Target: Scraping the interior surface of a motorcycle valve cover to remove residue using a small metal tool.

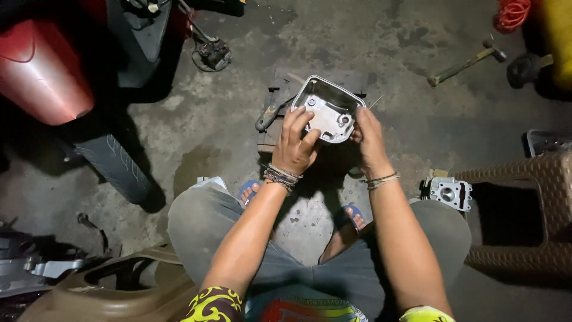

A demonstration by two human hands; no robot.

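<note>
1. Nearest you, your knees spread wide over the concrete floor (226, 137); your feet in blue sandals (249, 191) rest on it between them.
2. Your left hand (295, 146) grips the near left edge of the metal engine cover (330, 110); the fingers are curled close together over its rim, the thumb pressed on its inner face.
3. Your right hand (369, 140) clamps the cover's right edge; the fingers lie together along the side, though their tips are hidden behind the metal.
4. The cover sits off the floor between both hands, its hollow side tilted up toward you, just above a dark wooden block (280, 83); a dark-handled tool (269, 116) lies on the block's left edge.
5. By your right knee, a small cast metal cylinder part (448, 193) sits beside a brown woven stool (530, 209).
6. Farther off, a hammer (468, 59) lies near the floor's far right corner; a red motorcycle body panel (39, 71) stands at the far left.
</note>
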